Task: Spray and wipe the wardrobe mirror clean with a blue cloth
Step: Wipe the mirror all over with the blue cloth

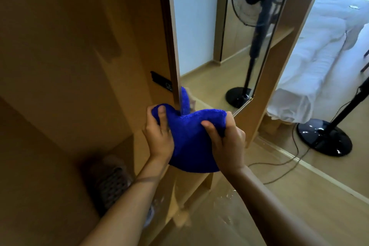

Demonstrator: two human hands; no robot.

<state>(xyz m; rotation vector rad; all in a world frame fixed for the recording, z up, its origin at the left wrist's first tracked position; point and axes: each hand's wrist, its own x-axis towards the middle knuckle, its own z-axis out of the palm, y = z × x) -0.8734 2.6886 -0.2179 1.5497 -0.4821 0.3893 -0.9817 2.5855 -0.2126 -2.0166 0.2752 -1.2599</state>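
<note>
A bright blue cloth point(189, 140) hangs bunched between both hands, in front of the lower edge of the wardrobe mirror point(201, 26). My left hand point(158, 136) grips its left end, thumb on top. My right hand point(225, 138) grips its right end, fingers curled into the fabric. The cloth's top touches the mirror door's near edge, and a slice of blue is reflected in the glass. The mirror shows a standing fan, a pale wall and wood floor. No spray bottle is in view.
The open wooden wardrobe point(69, 66) fills the left, with a dark patterned item point(111, 181) on a low shelf. A black standing fan's base point(324, 138) and its cable point(287, 164) lie on the floor at right, beside a bed with white bedding point(323, 56).
</note>
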